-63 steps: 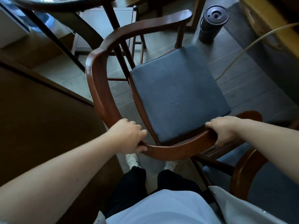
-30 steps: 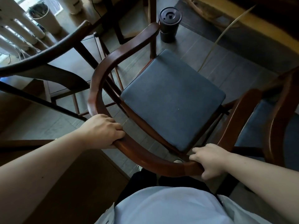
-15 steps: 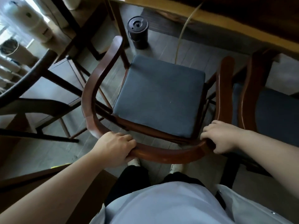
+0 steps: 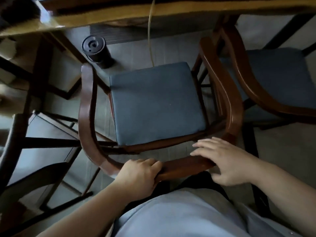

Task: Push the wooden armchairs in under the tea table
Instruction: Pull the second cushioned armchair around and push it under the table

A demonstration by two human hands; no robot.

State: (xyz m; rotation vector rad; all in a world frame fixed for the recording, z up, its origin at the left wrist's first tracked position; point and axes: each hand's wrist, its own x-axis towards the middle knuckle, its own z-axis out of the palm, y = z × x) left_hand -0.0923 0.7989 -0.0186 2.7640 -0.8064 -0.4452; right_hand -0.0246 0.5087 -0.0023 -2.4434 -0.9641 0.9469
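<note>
A wooden armchair (image 4: pixel 87 117) with a curved reddish-brown back rail and a dark blue seat cushion (image 4: pixel 157 103) stands straight in front of me, facing the tea table (image 4: pixel 106 16). The table's yellowish wooden edge runs across the top of the view, just beyond the chair's front. My left hand (image 4: pixel 138 177) is curled around the back rail near its middle. My right hand (image 4: pixel 222 161) lies over the rail to the right, fingers spread and loosened, palm resting on the wood.
A second armchair (image 4: pixel 256 93) with a blue cushion stands close on the right, almost touching. A dark cylindrical container (image 4: pixel 95 50) sits on the floor by the left armrest. A thin cable (image 4: pixel 149 31) hangs from the table. Dark chair frames (image 4: pixel 34 142) crowd the left.
The chair has swung round to face the table and moved closer to its edge. My right hand has loosened from a grip to spread fingers on the rail.
</note>
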